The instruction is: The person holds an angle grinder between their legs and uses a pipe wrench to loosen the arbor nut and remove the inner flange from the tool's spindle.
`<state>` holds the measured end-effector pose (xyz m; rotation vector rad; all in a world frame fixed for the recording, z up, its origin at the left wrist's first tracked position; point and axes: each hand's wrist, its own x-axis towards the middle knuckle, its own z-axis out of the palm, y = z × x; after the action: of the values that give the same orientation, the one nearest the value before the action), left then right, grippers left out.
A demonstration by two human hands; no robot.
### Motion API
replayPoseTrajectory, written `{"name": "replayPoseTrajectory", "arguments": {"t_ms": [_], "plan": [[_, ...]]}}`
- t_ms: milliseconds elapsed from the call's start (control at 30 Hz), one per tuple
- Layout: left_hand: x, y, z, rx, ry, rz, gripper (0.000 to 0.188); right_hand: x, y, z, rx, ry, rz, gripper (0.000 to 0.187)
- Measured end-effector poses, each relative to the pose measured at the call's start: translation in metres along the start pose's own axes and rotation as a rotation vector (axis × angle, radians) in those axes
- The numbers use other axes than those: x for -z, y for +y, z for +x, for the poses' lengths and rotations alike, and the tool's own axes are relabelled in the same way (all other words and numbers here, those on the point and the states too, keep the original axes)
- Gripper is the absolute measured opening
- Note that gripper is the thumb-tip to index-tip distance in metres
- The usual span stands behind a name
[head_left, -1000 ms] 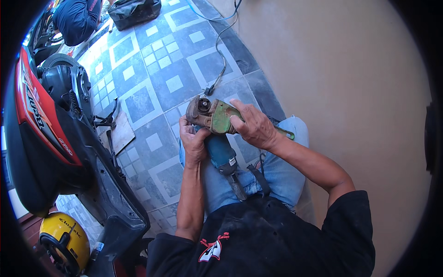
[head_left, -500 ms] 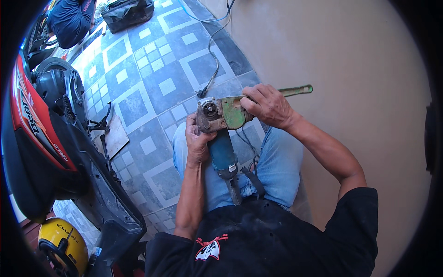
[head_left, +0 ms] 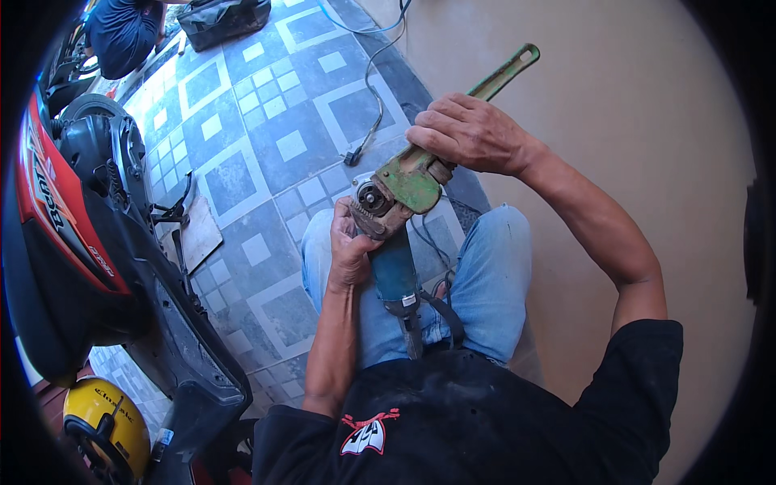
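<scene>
Across my lap lies an angle grinder (head_left: 394, 273) with a blue-green body, its geared head pointing away from me. My left hand (head_left: 349, 246) is wrapped round the grinder's head from the left. A worn green pipe wrench (head_left: 414, 183) has its jaws around the round flange (head_left: 373, 198) on that head. My right hand (head_left: 473, 135) grips the wrench's handle, whose holed end slants up to the far right. The grinder's black cord hangs between my knees.
A motorcycle with red and black panels (head_left: 61, 210) stands close on my left, a yellow helmet (head_left: 105, 424) near it. An unplugged plug (head_left: 351, 158) lies on the tiled floor. A plain wall (head_left: 614, 129) rises on the right. Far left, another person (head_left: 121, 36) crouches near a black bag (head_left: 224, 23).
My right hand has swung the wrench handle up and away from me, turning it counterclockwise. The wrench jaws have tilted with it at the flange. My left hand keeps its hold.
</scene>
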<state>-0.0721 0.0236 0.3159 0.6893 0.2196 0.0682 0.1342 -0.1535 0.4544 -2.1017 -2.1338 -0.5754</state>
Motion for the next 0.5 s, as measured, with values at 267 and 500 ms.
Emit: {"name": "replayPoseTrajectory", "arguments": {"t_ms": [267,500], "plan": [[0.000,0.006,0.000,0.015,0.012,0.017,0.086,0.009,-0.006,0.010,0.074,0.050,-0.065,0.034],[0.005,0.008,-0.002,0.011,-0.027,-0.051,0.078,0.009,-0.011,0.009,0.067,0.101,-0.075,0.034]]}}
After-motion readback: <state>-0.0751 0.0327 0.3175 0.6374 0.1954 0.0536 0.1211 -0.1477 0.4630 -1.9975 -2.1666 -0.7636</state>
